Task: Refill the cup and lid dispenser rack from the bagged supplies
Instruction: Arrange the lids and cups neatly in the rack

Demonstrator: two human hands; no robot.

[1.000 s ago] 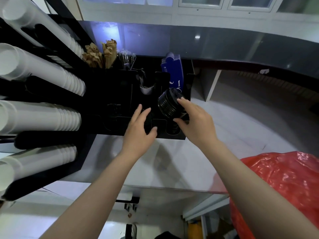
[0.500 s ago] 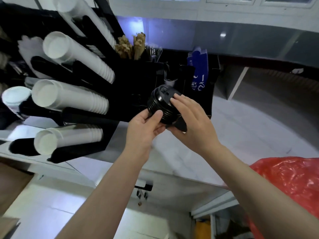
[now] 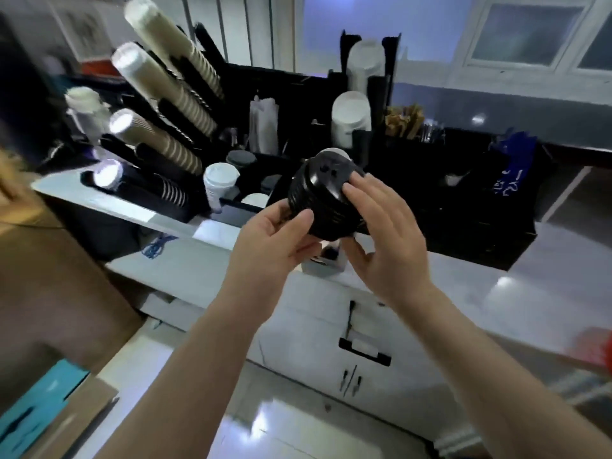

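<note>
Item: stack of black lids (image 3: 326,200), nested, held in both hands in mid-air in front of the dispenser rack (image 3: 457,200), above the worktop (image 3: 516,293).

Left hand (image 3: 275,236) grips the lower end, thumb and fingers curled under it; right hand (image 3: 385,223) grips the side, fingers laid over the top rim, thumb beneath. Judged light, thin-walled plastic, smooth and inclined to slide apart; best held at both ends, pressed together along the stack. Long axis tilted, top face pointing up and away towards the rack, base towards the person.
</note>
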